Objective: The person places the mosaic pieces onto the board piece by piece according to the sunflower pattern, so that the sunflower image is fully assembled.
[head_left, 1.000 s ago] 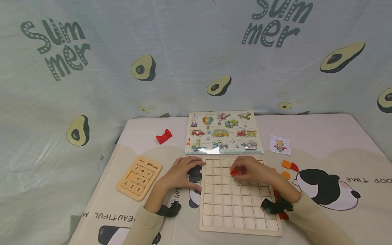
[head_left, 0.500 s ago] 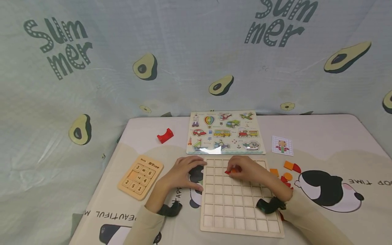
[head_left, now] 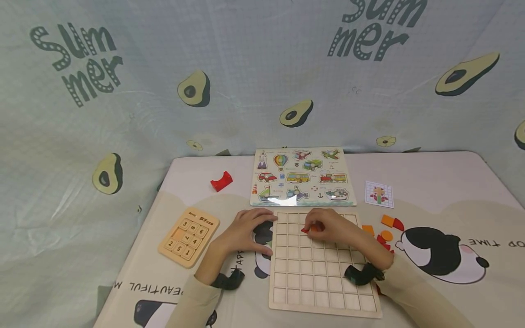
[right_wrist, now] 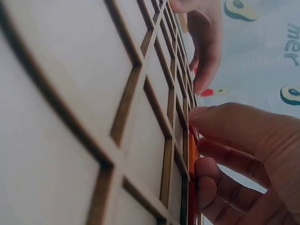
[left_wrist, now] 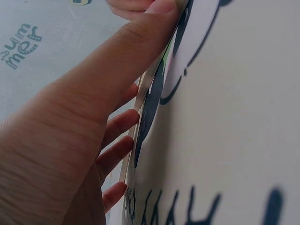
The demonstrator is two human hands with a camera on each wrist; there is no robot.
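Note:
A wooden grid board lies in front of me in the head view. My left hand rests at its upper left edge, with fingers and thumb spread; the left wrist view shows the fingertips along that edge. Over the upper middle of the grid, my right hand pinches a small red puzzle piece between thumb and forefinger, low at the cells. An orange piece and another red piece sit in the grid under the right fingers, mostly hidden by the hand in the head view.
Loose orange and red pieces lie right of the board, partly behind the right forearm. Beyond stand a vehicle picture puzzle and a small pattern card. A number slide puzzle and a red arched block are at left.
My right hand has shifted slightly left with the red piece, uncovering some orange beside it, then stayed nearly still over the last half second. The left hand keeps its place at the board edge.

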